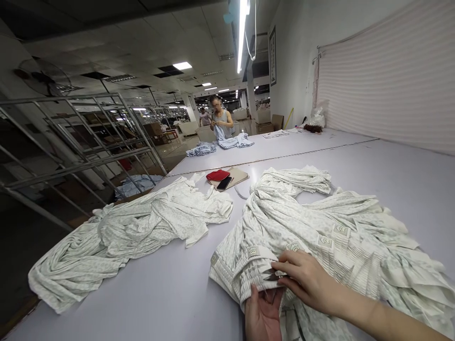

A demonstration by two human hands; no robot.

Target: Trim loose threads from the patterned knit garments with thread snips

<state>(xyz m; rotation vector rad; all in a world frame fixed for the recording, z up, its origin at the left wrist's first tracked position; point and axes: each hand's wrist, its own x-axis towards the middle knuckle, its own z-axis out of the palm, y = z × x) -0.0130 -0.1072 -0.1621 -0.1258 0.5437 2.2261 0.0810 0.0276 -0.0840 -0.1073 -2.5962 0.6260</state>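
Observation:
A heap of pale garments with a light green print (284, 213) lies on the table before me; their ribbed elastic waistbands carry small square labels. At the front edge of the heap, my left hand (263, 316) grips the lower edge of one waistband (253, 274), thumb on top and fingers partly underneath. My right hand (311, 279) is closed around small thread snips (273, 275), whose blades point left and lie against the same waistband, just above my left fingers. The handle of the snips is mostly hidden by my fingers.
Another pile of similar garments (152, 222) lies at left. Beyond are a red cloth item (218, 175), a dark phone (224, 183) and brown card (239, 177). A co-worker (223, 121) handles blue garments (234, 141) at the far end. A metal rack (81, 142) stands left.

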